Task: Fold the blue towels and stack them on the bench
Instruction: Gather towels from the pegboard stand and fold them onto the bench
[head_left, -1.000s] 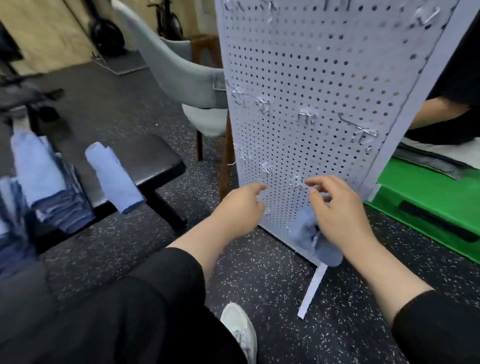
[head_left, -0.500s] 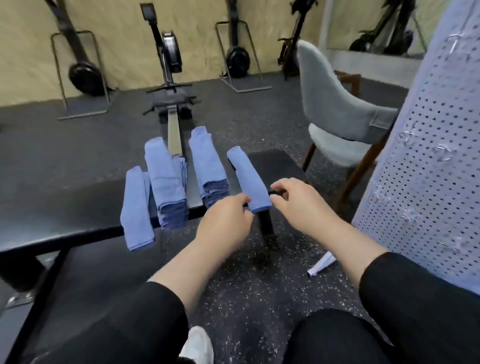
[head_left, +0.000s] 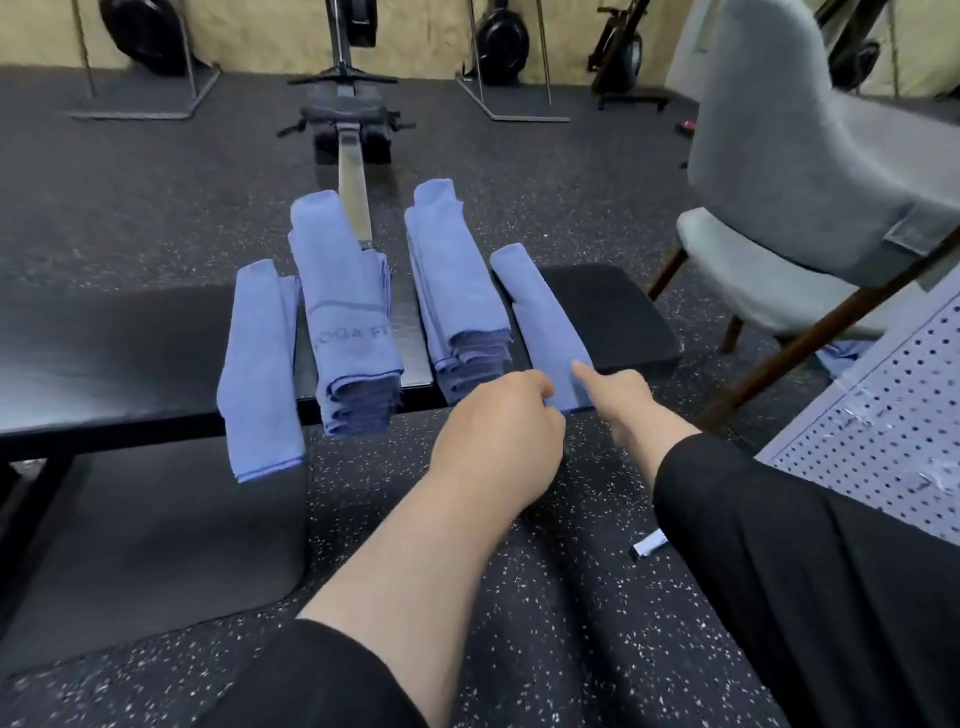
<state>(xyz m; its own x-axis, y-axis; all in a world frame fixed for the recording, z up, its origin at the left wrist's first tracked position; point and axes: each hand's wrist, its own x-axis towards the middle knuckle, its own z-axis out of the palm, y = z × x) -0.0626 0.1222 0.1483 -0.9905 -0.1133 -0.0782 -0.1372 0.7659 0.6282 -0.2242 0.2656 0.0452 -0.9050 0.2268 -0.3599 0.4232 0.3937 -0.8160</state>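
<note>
On the black bench (head_left: 130, 353) lie several folded blue towels. A single towel (head_left: 260, 364) hangs over the front edge at the left, and beside it are a printed stack (head_left: 348, 312) and a second stack (head_left: 457, 291). At the right lies another single folded towel (head_left: 545, 322). My left hand (head_left: 498, 431) pinches this towel's near left corner with curled fingers. My right hand (head_left: 623, 400) grips its near right corner, thumb on top.
A grey chair (head_left: 805, 208) stands right of the bench, with a white pegboard panel (head_left: 883, 415) nearer at the right edge. Blue cloth (head_left: 841, 353) lies on the floor under the chair. A rowing machine (head_left: 353, 119) stands behind the bench, and a black mat (head_left: 156, 545) lies below it.
My view swung left from the pegboard to the bench. Both hands left the pegboard and the crumpled towel there and now hold the near end of the rightmost towel on the bench.
</note>
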